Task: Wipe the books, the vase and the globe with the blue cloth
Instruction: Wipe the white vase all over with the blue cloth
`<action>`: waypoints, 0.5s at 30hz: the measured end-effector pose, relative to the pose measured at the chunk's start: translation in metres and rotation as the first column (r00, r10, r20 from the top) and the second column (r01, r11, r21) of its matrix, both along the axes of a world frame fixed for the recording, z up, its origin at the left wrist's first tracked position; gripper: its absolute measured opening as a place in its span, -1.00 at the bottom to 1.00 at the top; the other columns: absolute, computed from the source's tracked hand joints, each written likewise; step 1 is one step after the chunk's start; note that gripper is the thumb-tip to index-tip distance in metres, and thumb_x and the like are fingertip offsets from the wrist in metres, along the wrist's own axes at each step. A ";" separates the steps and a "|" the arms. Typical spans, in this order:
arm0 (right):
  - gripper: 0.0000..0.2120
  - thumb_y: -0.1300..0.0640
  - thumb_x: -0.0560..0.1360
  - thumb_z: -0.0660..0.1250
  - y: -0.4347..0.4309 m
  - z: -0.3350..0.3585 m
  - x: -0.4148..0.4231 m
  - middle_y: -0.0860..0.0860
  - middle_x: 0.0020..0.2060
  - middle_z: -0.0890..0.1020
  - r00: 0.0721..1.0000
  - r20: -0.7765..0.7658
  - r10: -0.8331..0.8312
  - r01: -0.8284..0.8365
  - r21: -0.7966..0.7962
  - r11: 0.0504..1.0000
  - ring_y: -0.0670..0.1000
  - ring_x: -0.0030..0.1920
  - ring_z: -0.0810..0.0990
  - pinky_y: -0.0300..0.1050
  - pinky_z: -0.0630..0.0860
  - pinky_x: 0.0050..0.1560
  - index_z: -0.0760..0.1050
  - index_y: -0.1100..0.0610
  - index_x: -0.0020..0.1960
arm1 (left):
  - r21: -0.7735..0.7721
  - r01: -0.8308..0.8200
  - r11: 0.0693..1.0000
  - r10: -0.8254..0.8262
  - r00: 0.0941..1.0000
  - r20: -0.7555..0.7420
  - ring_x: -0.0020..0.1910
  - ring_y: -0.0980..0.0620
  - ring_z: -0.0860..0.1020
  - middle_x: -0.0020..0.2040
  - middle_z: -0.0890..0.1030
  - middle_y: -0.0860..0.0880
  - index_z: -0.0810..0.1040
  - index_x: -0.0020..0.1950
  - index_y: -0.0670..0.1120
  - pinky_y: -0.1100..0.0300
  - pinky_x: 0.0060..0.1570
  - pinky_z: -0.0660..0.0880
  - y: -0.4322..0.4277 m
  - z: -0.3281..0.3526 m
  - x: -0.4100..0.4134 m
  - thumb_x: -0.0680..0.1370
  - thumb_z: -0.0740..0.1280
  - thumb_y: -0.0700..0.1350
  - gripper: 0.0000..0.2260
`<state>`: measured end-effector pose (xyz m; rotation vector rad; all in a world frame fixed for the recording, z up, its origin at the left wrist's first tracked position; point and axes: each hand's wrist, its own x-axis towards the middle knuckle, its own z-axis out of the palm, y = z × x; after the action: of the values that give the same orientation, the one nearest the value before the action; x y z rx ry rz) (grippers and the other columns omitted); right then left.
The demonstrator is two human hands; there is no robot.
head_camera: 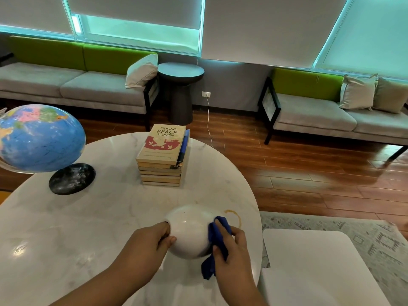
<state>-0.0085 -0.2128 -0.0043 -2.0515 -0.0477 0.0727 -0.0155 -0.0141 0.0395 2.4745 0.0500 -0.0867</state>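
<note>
the white vase (189, 230) is held between both hands close to the near edge of the tabletop (88, 217), toward its right side; whether it rests on the marble or is lifted just clear cannot be told. the left hand (150, 244) is clasped on the vase's left flank, fingers and thumb curled round it. the right hand (231, 250) is closed round the blue cloth (217, 233), which is pressed against the vase's right flank, with a loose end hanging down toward the near edge.

the vase lies directly between the two grips, so the cloth is already on its surface. the body is seen as nearly round, and no long axis can be made out; the mouth is hidden. the unwiped front and left faces are judged to be reached by turning the vase with the left hand.

a brown ring stain (237, 215) is seen on the marble just beyond the cloth. the books (163, 155) are stacked toward the far edge, well apart from the hands. the globe (39, 138) stands at the left edge, nearer the left hand.

on the top book, "filipino peace women" can be read; smaller print below is too small to read.
</note>
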 end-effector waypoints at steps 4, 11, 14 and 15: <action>-0.39 0.31 0.51 0.30 0.009 0.009 -0.008 -0.47 0.21 0.22 0.975 0.124 0.185 -0.175 -0.089 0.981 -0.37 0.28 0.25 -0.54 0.11 0.30 0.34 -0.35 0.30 | 0.011 -0.006 1.000 0.006 1.000 -0.013 -0.35 0.13 0.44 -0.35 0.49 0.05 0.34 -0.28 0.03 0.33 -0.33 0.34 -0.004 0.003 0.002 0.60 0.25 0.00 -0.74; -0.23 0.36 0.50 0.31 -0.011 -0.010 -0.003 -0.46 0.19 0.34 0.995 0.065 -0.078 0.077 0.012 0.997 -0.40 0.23 0.33 -0.48 0.20 0.32 0.34 -0.61 0.10 | 0.015 -0.008 1.000 0.008 1.000 -0.001 -0.39 0.11 0.39 -0.41 0.44 0.03 0.28 -0.31 0.01 0.30 -0.34 0.32 -0.005 0.002 0.000 0.59 0.27 -0.03 -0.70; -0.22 0.31 0.42 0.28 0.006 -0.004 -0.014 -0.43 0.29 0.25 0.971 0.198 0.130 -0.108 -0.119 0.987 -0.31 0.32 0.26 -0.42 0.20 0.35 0.27 -0.57 0.23 | 0.044 -0.004 0.999 0.005 1.000 -0.011 -0.37 0.12 0.40 -0.38 0.46 0.02 0.29 -0.30 0.02 0.30 -0.35 0.32 -0.006 0.002 0.003 0.59 0.26 -0.02 -0.71; -0.21 0.30 0.38 0.26 0.011 0.000 -0.015 -0.43 0.32 0.22 0.944 0.252 0.211 -0.164 -0.197 0.967 -0.29 0.30 0.25 -0.42 0.23 0.32 0.25 -0.55 0.25 | 0.043 -0.001 0.999 0.001 1.000 -0.018 -0.37 0.12 0.41 -0.37 0.47 0.01 0.30 -0.30 0.03 0.30 -0.34 0.32 -0.006 0.002 0.003 0.60 0.26 -0.02 -0.72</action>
<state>-0.0234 -0.2019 -0.0047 -2.2141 -0.4223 -0.0896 -0.0121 -0.0205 0.0416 2.5163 0.0614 -0.1090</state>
